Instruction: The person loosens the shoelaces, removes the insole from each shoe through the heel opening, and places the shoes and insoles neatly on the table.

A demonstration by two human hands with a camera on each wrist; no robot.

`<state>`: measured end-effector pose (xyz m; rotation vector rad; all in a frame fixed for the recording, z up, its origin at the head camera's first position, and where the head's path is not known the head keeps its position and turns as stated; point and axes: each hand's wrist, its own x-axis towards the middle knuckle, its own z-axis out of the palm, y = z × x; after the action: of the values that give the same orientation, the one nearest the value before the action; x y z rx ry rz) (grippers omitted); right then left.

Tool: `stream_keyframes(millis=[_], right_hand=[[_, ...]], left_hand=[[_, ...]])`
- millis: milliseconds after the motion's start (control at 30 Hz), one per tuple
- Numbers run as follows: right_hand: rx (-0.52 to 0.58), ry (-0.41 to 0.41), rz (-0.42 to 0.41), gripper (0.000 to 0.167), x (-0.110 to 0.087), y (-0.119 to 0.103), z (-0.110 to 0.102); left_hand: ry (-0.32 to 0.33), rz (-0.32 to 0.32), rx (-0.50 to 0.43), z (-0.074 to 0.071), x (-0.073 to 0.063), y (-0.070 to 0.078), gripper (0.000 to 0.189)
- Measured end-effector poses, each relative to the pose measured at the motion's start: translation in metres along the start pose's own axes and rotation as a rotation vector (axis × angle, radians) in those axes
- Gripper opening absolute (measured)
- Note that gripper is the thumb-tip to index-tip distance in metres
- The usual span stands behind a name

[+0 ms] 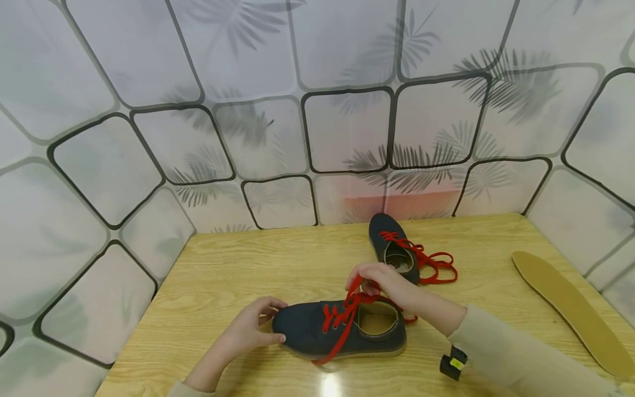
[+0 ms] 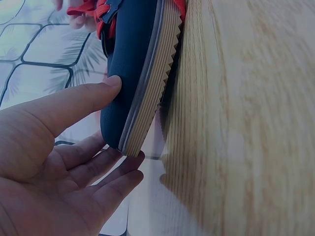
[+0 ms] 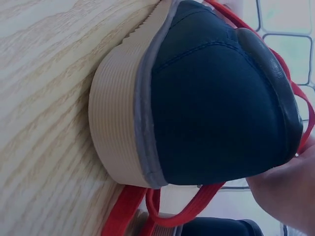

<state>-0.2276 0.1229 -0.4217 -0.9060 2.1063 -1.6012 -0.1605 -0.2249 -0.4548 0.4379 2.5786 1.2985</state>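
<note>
A dark navy canvas shoe [image 1: 302, 322] with a pale ridged sole [image 2: 152, 83] lies sideways on the wooden table, toe to the left. My left hand [image 1: 252, 328] holds its toe, the thumb [image 2: 106, 92] on the upper and the fingers round the tip. Over the shoe's opening my right hand [image 1: 384, 280] pinches the red shoelace [image 1: 342, 343], pulling part of it up from the eyelets. One lace strand hangs down the near side. In the right wrist view the shoe's heel [image 3: 216, 113] fills the middle and hides most of that hand.
A matching second shoe [image 1: 381, 226], its red laces [image 1: 441, 270] loose, stands behind my right hand. To the right lies a tan insole-shaped piece [image 1: 570, 311]. A patterned backdrop [image 1: 347, 132] rises behind the wooden table [image 1: 228, 264] and along its sides.
</note>
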Motion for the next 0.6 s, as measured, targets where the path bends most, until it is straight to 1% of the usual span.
stream_keyframes(millis=[67, 200, 267, 400, 600], right_hand=[[-0.040, 0.002, -0.006, 0.038, -0.0006, 0.0003, 0.0003], [-0.138, 0.010, 0.016, 0.019, -0.0013, 0.0018, 0.0011], [-0.172, 0.010, 0.032, 0.017, -0.0013, 0.0025, 0.0018], [-0.184, -0.006, 0.038, 0.014, -0.0010, 0.0034, 0.0034], [-0.184, -0.006, -0.016, 0.007, -0.0013, 0.0052, 0.0031]], left_hand=[[-0.001, 0.001, -0.001, 0.0000, -0.0001, 0.0003, 0.055], [-0.002, -0.001, -0.003, -0.0001, -0.0005, 0.0013, 0.055], [-0.004, -0.003, -0.005, -0.0003, -0.0007, 0.0019, 0.054], [-0.005, -0.004, -0.009, -0.0006, -0.0010, 0.0028, 0.054], [-0.007, -0.004, -0.008, -0.0007, -0.0007, 0.0029, 0.054]])
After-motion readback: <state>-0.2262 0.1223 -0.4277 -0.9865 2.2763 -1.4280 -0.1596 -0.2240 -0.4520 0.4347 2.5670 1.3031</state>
